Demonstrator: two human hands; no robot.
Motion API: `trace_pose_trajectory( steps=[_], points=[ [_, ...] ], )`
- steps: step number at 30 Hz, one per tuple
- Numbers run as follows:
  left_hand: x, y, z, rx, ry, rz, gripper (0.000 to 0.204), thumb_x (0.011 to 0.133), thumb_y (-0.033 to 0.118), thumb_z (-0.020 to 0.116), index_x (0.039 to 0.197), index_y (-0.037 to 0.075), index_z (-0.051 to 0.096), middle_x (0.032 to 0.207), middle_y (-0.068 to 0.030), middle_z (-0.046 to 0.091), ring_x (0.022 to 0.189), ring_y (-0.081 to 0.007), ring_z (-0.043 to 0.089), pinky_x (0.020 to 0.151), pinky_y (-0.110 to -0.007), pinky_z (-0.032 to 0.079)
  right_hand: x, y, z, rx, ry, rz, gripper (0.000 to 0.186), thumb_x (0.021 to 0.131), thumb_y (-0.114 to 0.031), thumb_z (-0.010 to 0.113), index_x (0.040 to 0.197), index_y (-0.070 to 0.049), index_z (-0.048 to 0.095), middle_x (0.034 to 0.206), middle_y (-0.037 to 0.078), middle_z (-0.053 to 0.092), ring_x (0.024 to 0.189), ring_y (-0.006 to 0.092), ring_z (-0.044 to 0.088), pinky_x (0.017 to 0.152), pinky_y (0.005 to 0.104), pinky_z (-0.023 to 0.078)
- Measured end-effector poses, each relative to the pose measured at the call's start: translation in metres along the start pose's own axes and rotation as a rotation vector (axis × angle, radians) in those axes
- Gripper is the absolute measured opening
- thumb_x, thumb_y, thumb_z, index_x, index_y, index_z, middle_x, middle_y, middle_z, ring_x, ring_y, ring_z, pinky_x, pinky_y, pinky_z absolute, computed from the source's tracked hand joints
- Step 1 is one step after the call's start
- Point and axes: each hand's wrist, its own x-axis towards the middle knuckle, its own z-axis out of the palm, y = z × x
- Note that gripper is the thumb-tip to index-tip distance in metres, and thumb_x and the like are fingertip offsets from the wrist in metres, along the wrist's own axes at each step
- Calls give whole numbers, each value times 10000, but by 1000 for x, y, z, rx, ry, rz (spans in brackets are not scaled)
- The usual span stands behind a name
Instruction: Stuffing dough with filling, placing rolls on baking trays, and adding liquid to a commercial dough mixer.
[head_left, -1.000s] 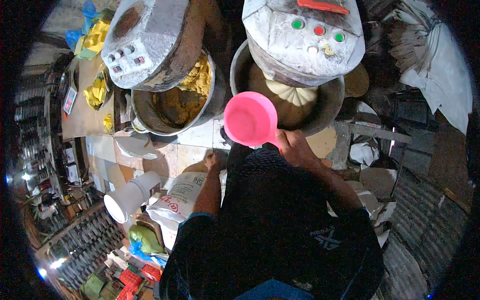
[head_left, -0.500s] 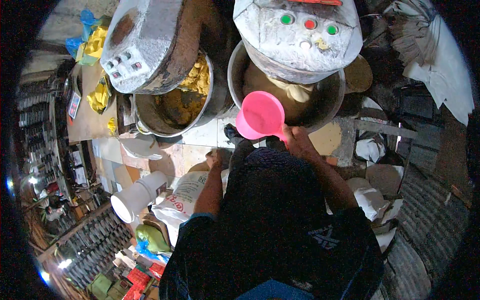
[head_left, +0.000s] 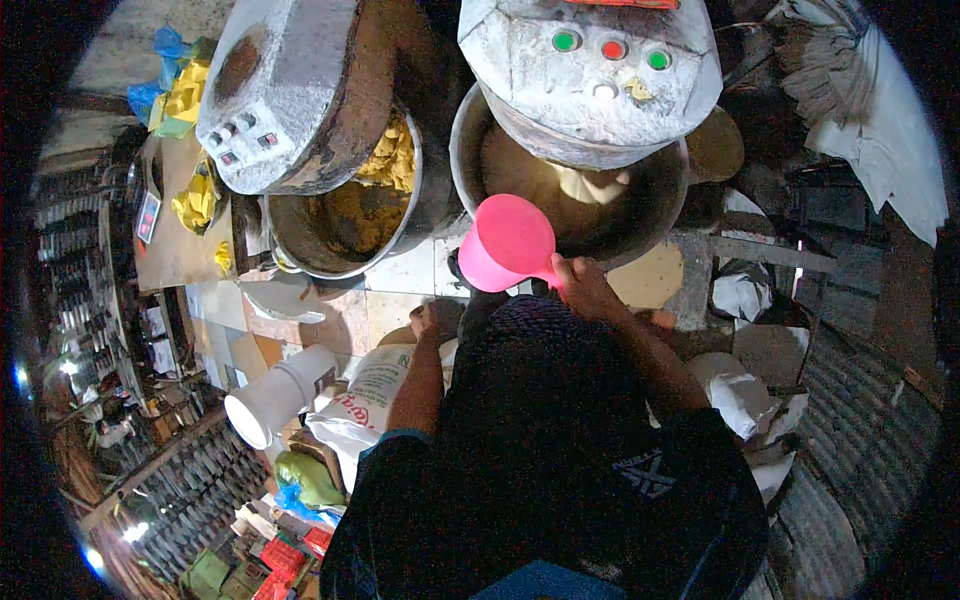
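In my right hand (head_left: pixel 585 290), fingers are closed round the handle of a pink plastic dipper (head_left: pixel 510 242). Its cup is tilted over the near left rim of a large metal mixing bowl (head_left: pixel 468 190). Pale dough (head_left: pixel 588 186) sits in that bowl beneath the white mixer head (head_left: pixel 600 85). My left hand (head_left: pixel 425 320) is low beside a white printed sack (head_left: pixel 375 385), its fingers curled; what they hold, if anything, is hidden.
To the left, a second mixer (head_left: pixel 285 100) stands over a bowl (head_left: pixel 412 215) with yellow dough (head_left: pixel 390 155). A white bucket (head_left: pixel 280 395) lies tilted near the sack. A board (head_left: pixel 180 245) with yellow packaging is at the far left.
The pink dipper has shifted a little left and tilted further, showing more of its outer side. My right hand moved slightly left with it. My left hand stays about where it was.
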Motion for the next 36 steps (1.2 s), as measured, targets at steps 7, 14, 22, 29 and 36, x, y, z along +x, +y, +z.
trace_pose_trajectory(
  steps=[7,14,22,29,36],
  points=[
    [9,-11,-2,271,111,15,699,729,481,683,1175,-27,505,1097,-238,596,1006,-344,586,858,-415,478,-1,1,4,-385,244,-284,503,807,-120,624,1250,51,457,818,232,559,753,388,559,623,474,444],
    [-22,10,-6,43,-91,-41,641,766,421,669,1170,-41,486,1049,-201,591,914,-293,588,805,-390,486,11,-16,-7,265,71,385,451,949,-369,402,803,4,610,564,126,534,521,282,542,569,405,452],
    [-79,54,1,72,-30,-48,556,835,373,602,1240,12,484,1040,-184,609,886,-284,595,748,-381,500,5,-13,-10,369,26,368,518,966,-390,350,701,-21,600,519,82,510,501,206,535,551,363,443],
    [-59,47,-3,162,-59,-21,513,905,443,484,1200,28,550,1060,-177,641,872,-322,629,722,-398,514,9,-4,0,-154,458,-327,516,965,-412,381,708,-19,597,501,58,488,435,177,498,463,335,419],
    [-11,3,-9,729,-46,201,520,935,494,419,1117,54,629,1025,-192,658,824,-359,648,732,-416,523,2,-15,-8,333,100,76,511,971,-413,371,757,-6,592,503,42,476,388,167,459,419,332,399]
  ],
)
